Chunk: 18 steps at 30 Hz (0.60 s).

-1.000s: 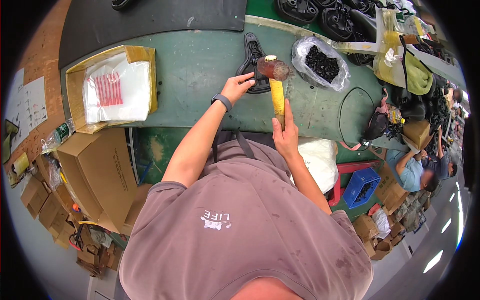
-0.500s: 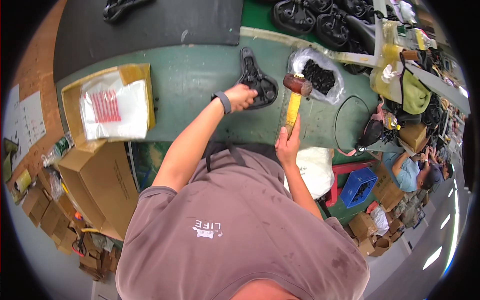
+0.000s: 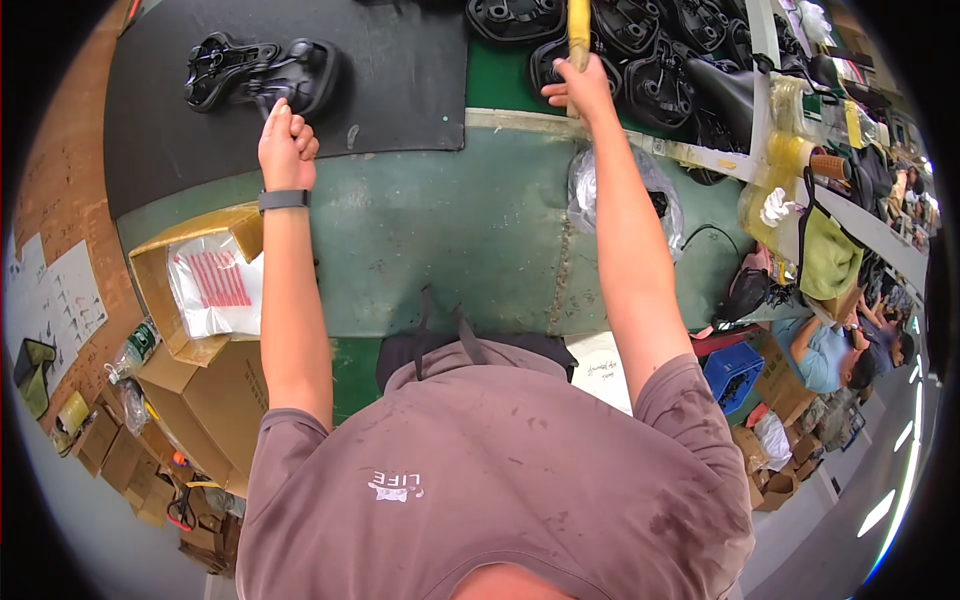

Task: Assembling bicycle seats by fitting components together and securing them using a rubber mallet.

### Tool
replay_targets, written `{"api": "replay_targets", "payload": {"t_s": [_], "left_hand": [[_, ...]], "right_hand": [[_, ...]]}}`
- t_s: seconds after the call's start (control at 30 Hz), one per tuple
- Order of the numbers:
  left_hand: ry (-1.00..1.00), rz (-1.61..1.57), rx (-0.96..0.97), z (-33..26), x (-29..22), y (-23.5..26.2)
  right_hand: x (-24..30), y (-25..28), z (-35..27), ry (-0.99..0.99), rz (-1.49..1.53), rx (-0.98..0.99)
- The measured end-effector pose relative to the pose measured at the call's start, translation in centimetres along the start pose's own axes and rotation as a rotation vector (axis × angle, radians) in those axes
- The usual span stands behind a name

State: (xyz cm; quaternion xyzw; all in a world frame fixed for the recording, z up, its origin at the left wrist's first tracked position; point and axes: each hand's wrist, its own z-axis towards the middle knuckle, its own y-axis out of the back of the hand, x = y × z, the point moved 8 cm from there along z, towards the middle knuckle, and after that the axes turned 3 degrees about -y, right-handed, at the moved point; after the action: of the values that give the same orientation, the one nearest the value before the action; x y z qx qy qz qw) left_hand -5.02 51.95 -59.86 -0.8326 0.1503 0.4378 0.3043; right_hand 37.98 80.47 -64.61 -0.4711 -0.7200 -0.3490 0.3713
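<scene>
Two hands are reaching far out over the green desk (image 3: 470, 240) as I am watching. The left hand (image 3: 286, 140) is closing its fingers around the rear of a black bicycle saddle (image 3: 262, 72), which is lying on the dark rubber mat (image 3: 390, 70) at the desk's far left. The right hand (image 3: 578, 88) is gripping a yellow handle (image 3: 578, 25); its upper end is running out of view. More black saddles (image 3: 640, 40) are lying just beyond it. A clear plastic bag (image 3: 620, 195) is resting near the right forearm, and an open cardboard box (image 3: 195, 285) is sitting at the left edge.
</scene>
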Motion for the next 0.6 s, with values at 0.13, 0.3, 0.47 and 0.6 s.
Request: {"api": "replay_targets", "payload": {"t_s": [0.13, 0.3, 0.47, 0.6], "left_hand": [[-0.394, 0.886, 0.25, 1.7, 2.7, -9.8], [-0.51, 1.474, 0.785, 7.9, 14.6, -28.6], [-0.299, 1.823, 0.668, 15.1, 23.5, -28.5], [-0.412, 1.763, 0.73, 4.8, 21.2, -31.8]], "right_hand": [[-3.5, -0.8, -1.9, -0.072, -0.005, -0.009], [-6.3, -0.1, -15.1, -0.075, 0.245, -0.162], [-12.9, -5.0, -28.2, -0.102, 0.329, -0.016], [-20.1, -2.8, -36.8, -0.231, 0.322, -0.045]]}}
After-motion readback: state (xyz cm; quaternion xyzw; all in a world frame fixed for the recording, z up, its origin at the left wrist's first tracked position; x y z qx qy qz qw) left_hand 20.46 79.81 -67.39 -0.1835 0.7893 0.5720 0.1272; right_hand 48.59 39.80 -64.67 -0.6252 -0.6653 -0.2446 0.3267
